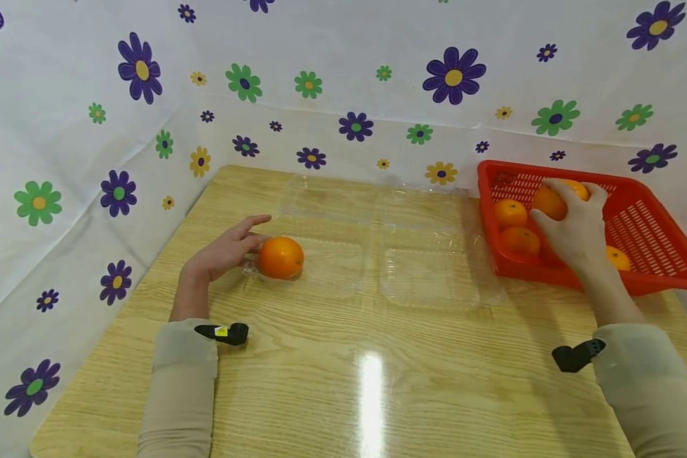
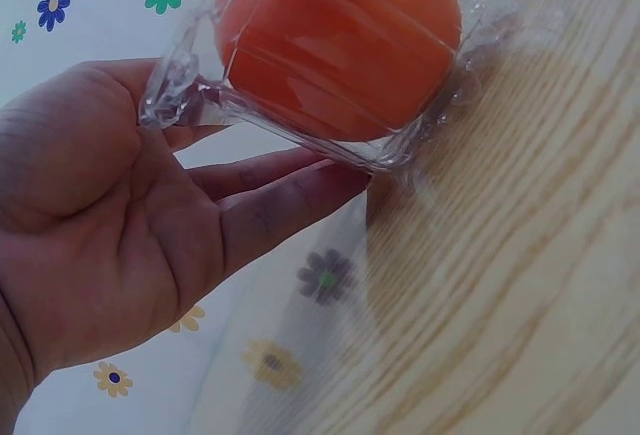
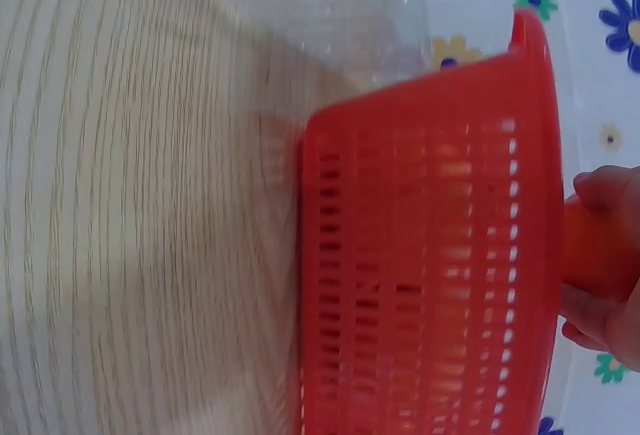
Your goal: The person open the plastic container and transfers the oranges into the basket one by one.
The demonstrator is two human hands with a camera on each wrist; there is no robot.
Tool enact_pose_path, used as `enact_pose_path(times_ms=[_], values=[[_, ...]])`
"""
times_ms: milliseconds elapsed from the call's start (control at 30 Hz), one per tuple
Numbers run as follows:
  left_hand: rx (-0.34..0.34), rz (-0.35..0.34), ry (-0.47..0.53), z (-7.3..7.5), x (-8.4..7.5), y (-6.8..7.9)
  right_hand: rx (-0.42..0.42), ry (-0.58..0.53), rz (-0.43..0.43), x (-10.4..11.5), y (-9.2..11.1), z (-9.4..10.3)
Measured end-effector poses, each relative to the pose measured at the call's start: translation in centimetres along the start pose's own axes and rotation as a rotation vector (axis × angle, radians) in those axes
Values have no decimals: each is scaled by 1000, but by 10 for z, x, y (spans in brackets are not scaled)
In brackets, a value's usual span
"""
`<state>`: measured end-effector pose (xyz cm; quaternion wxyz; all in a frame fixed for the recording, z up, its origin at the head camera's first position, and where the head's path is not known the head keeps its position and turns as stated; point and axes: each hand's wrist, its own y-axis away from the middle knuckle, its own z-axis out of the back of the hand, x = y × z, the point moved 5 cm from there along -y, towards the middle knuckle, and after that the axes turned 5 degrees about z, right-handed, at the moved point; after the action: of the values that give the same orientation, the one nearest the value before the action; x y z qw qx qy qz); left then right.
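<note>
In the head view, my left hand (image 1: pixel 222 249) is beside the left end of an open clear plastic container (image 1: pixel 334 267). Its extended fingers touch the container wall, as the left wrist view shows. One orange (image 1: pixel 282 258) sits in that container's left end. My right hand (image 1: pixel 578 226) reaches over the red basket (image 1: pixel 635 184) and grips an orange (image 1: pixel 549 202) between thumb and fingers. Seen from the right wrist, this orange (image 3: pixel 597 250) is level with the basket rim. Several other oranges, among them one at the left side (image 1: pixel 511 213), lie in the basket.
A second open clear container (image 1: pixel 432 280) lies between the first one and the basket. Both stand on a wooden table (image 1: pixel 298 375), their lids folded back toward a flower-patterned cloth (image 1: pixel 343 63). The cloth also hangs along the left side.
</note>
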<state>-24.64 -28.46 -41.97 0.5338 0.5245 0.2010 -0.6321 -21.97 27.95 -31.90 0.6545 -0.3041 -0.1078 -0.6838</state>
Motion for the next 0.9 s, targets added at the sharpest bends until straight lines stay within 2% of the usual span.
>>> enact_pose_path(times_ms=[200, 500, 667, 900], values=[[2, -18, 14, 0, -1, 1, 20, -34, -97, -31, -7, 8], [6, -23, 12, 0, -3, 1, 58, -46, -190, -68, -8, 20], [7, -22, 18, 1, -3, 1, 76, -33, -216, -76, -13, 20], [14, -14, 6, 0, -2, 2, 97, -28, -184, -71, -23, 9]])
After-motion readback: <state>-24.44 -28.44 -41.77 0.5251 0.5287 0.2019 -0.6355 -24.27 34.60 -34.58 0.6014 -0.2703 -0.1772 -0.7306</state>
